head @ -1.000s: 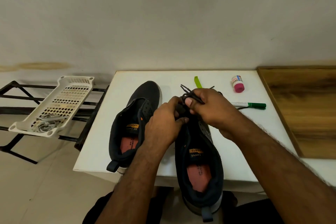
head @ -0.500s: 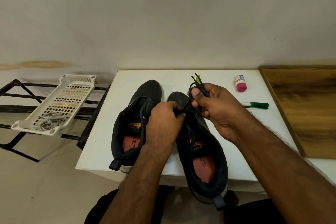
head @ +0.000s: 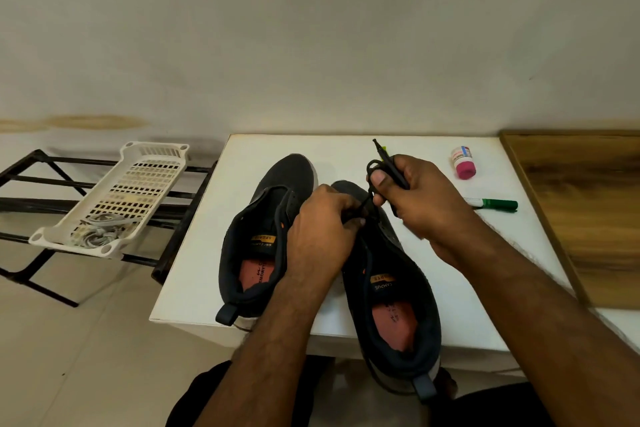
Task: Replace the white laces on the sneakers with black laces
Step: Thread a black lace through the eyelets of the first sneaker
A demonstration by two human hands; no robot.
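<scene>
Two dark grey sneakers with red insoles lie on the white table [head: 194, 274], toes pointing away. The left sneaker [head: 256, 239] has no lace in view. The right sneaker [head: 394, 298] hangs its heel over the table's front edge. My left hand [head: 322, 232] rests on the right sneaker's tongue area and pinches a strand of the black lace [head: 384, 166]. My right hand [head: 415, 201] holds the bunched black lace above the shoe's toe, its tip sticking up. White laces [head: 100, 232] lie in the white basket [head: 138, 180].
The basket sits on a black metal rack [head: 27, 204] left of the table. A small pink-capped bottle [head: 463, 163] and a green marker [head: 495, 203] lie at the table's back right. A wooden board [head: 588, 211] borders the right side.
My right hand has lifted the bunched black lace up and to the right, away from the shoe. The right sneaker's toe has come into view. My left hand stays on the shoe.
</scene>
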